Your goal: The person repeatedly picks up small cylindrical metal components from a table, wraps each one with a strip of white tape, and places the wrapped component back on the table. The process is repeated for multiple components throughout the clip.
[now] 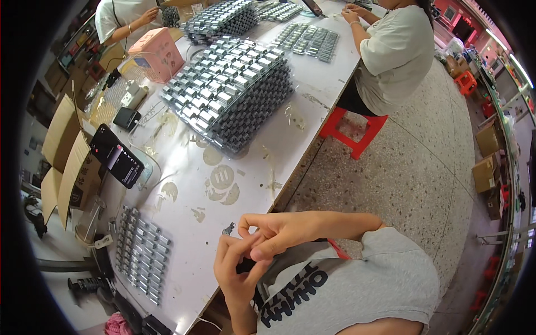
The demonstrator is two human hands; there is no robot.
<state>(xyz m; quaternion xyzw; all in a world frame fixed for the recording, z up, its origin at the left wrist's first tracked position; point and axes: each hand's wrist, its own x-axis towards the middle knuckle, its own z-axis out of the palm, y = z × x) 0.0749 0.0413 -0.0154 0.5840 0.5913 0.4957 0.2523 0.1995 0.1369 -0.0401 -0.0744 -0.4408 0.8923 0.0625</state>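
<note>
My left hand [237, 268] and my right hand [282, 234] meet in front of my body, by the near edge of the white table [187, 223]. Their fingers are bent and touch at the tips. Whatever is pinched there, if anything, is hidden or too small to make out. To the left of my hands lies a clear tray [142, 254] holding rows of small silvery metal parts. Farther up the table stands a tall stack of trays [229, 92] filled with similar parts.
A phone [117, 156] leans on a stand at the left, by an open cardboard box [72, 173]. A pink box [156, 54] stands beyond. One co-worker [393, 56] sits on a red stool [353, 131] at the far right; another person [125, 22] works at the far left.
</note>
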